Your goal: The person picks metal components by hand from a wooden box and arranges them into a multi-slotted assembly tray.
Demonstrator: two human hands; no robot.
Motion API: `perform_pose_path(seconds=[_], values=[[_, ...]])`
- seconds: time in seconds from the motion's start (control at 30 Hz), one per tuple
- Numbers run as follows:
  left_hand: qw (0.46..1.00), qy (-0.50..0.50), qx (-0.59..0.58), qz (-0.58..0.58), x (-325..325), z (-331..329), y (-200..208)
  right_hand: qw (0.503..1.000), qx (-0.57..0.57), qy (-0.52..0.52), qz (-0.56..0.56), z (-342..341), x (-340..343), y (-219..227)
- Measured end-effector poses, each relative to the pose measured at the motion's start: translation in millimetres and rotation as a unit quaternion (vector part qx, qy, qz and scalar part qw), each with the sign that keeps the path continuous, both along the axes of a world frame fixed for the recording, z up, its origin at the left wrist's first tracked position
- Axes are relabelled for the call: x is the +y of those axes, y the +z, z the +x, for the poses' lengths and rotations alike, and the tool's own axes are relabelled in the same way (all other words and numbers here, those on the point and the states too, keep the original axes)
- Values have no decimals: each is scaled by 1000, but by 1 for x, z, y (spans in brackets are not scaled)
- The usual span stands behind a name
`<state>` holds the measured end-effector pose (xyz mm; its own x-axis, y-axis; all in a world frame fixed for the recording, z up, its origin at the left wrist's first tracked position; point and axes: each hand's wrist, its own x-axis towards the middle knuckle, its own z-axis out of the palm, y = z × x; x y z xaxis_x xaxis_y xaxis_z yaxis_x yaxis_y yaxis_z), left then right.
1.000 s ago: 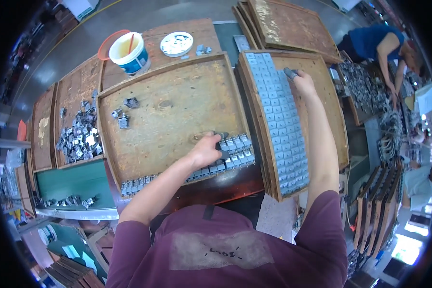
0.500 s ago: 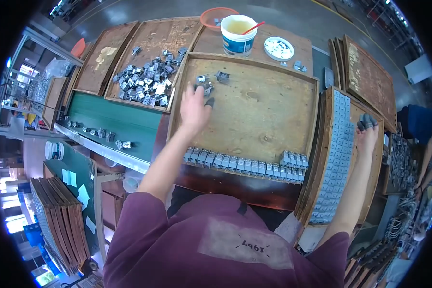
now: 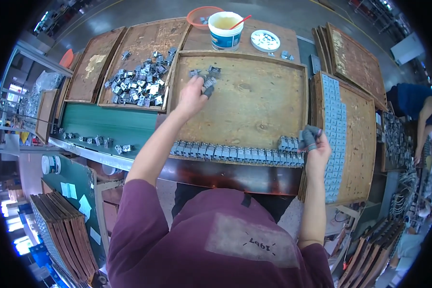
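My left hand (image 3: 192,99) is in the upper left of a shallow wooden tray (image 3: 254,105), its dark-tipped fingers and thumb closed round a small grey metal part (image 3: 210,81). Another such part (image 3: 214,71) lies just beyond it. At the tray's near right corner is my right hand (image 3: 317,149), with dark coverings on its fingers. They are pinched round a small grey block (image 3: 301,142) at the end of a short second row (image 3: 288,143). A long row of the same grey blocks (image 3: 235,153) lines the tray's near edge.
A tray of loose metal parts (image 3: 141,79) stands to the left, above a green belt (image 3: 110,120). A white bucket (image 3: 225,41) with a red stick and a dish of white pieces (image 3: 265,41) stand behind. On the right, a tray (image 3: 357,144) holds grey blocks; another person (image 3: 415,108) bends beyond.
My right hand has moved left from the right-hand tray to the short row's end. My left hand has closed on a part. The view has shifted, and another person has appeared at right.
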<state>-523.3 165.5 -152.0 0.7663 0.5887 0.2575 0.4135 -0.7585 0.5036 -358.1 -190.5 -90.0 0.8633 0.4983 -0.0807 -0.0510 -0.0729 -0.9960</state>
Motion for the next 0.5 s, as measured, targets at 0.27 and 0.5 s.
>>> perform_pose_path(seconds=[0.27, 0.5], values=[[833, -119, -190, -505, -135, -29, 68, 984, 52, 156, 68, -54, 9, 34], [807, -234, -178, -512, -172, -41, 88, 891, -371, 196, -172, -75, 4, 64]])
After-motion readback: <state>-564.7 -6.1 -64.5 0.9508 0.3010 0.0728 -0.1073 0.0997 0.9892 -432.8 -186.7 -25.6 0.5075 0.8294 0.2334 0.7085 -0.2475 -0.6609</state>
